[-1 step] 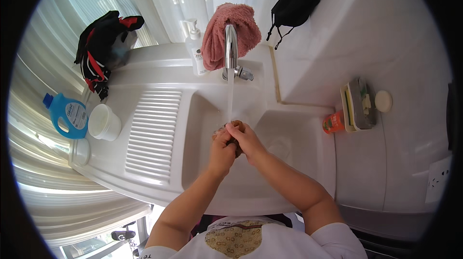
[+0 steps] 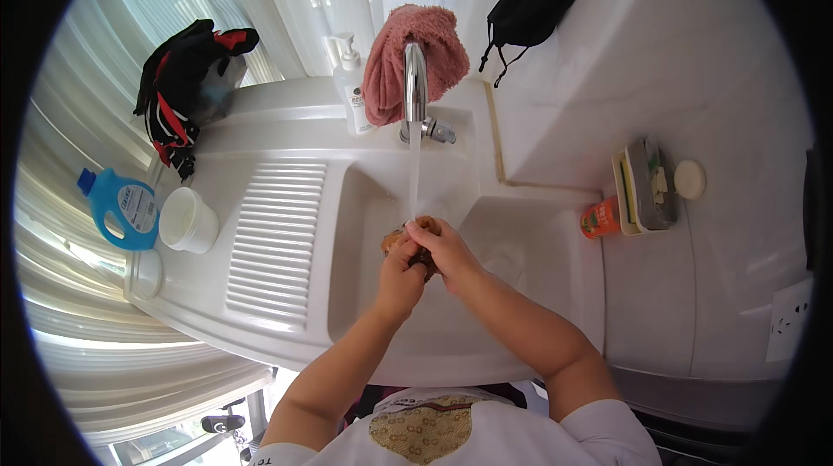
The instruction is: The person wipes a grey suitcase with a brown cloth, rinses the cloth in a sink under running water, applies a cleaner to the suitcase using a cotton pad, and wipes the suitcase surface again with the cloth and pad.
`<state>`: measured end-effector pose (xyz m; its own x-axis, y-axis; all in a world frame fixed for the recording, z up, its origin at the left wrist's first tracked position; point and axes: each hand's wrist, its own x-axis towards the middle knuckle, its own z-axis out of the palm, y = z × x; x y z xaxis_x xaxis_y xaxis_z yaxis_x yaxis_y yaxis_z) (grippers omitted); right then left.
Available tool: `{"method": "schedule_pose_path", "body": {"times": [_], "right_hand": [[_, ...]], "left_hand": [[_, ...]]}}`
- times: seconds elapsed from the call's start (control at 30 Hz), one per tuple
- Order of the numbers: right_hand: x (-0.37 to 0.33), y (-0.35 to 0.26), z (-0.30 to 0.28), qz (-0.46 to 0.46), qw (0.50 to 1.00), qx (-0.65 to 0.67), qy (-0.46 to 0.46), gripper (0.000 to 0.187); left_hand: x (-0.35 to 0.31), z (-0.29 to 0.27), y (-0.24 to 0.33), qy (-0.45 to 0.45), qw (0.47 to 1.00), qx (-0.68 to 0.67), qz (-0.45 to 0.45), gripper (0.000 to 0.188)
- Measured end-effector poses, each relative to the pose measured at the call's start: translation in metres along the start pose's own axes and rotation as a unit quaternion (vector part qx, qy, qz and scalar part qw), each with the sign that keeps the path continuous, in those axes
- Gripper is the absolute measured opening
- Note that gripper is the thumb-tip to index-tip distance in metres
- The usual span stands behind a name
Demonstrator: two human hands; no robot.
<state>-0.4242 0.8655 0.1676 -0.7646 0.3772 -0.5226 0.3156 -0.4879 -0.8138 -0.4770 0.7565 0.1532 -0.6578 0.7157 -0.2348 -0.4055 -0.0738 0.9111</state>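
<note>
Both my hands hold a small brown-orange item (image 2: 393,241) over the sink basin (image 2: 356,292); its kind I cannot make out, since fingers cover most of it. My left hand (image 2: 402,273) is closed round its lower left side. From the right, my right hand (image 2: 444,251) grips it, with the thumb pressed on top beside the left fingers. Water (image 2: 415,167) runs from the chrome faucet (image 2: 416,84) down onto the item and hands. A pink towel (image 2: 386,75) hangs over the faucet's back.
Left of the basin lies a ribbed washboard (image 2: 276,245), with a white tub (image 2: 188,221) and blue detergent bottle (image 2: 126,210) beyond. A pump bottle (image 2: 353,97) stands behind. On the right are an orange container (image 2: 600,219) and a soap holder (image 2: 640,188). A black mask (image 2: 538,2) hangs above.
Slightly more of the item's orange surface shows beside my left fingers. My hands have barely moved, and the water keeps running.
</note>
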Motion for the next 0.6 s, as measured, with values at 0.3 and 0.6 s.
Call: {"method": "schedule_pose_path", "body": {"times": [0.3,0.6], "right_hand": [[-0.005,-0.040,0.011,-0.041,0.985,0.161,0.046,0.033],[0.009,-0.027,0.024,-0.078,0.990,0.117,-0.016,0.035]], "left_hand": [[-0.010,-0.025,0.018,0.166,0.964,-0.070,-0.198,0.057],[0.039,-0.028,-0.019,0.035,0.914,-0.352,-0.198,0.051]]}}
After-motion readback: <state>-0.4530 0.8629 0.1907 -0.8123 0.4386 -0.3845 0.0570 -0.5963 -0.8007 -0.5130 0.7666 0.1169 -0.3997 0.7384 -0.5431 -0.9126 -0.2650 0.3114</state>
